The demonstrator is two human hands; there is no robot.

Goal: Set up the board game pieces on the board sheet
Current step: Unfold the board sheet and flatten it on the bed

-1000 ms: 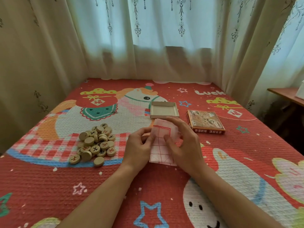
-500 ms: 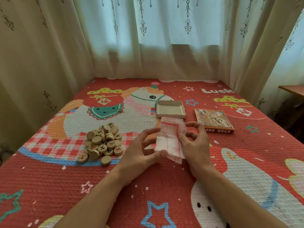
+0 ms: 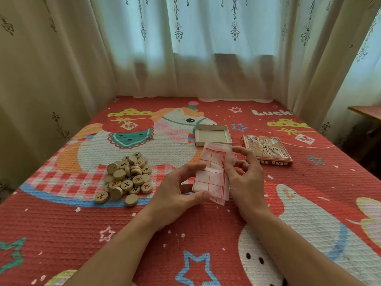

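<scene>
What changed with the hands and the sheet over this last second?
Both hands have eased apart on the board sheet, which now shows more of its red grid. The left hand pinches its near corner; the right hand grips its right edge. The pile of pieces, the tray and the box stayed put.

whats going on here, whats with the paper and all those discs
A person holds the folded board sheet over the red mat: the left hand pinches its near corner, the right hand grips its right edge. It is not yet spread out. The wooden pieces lie piled to the left, untouched; the empty box tray and its lid sit beyond.
</scene>
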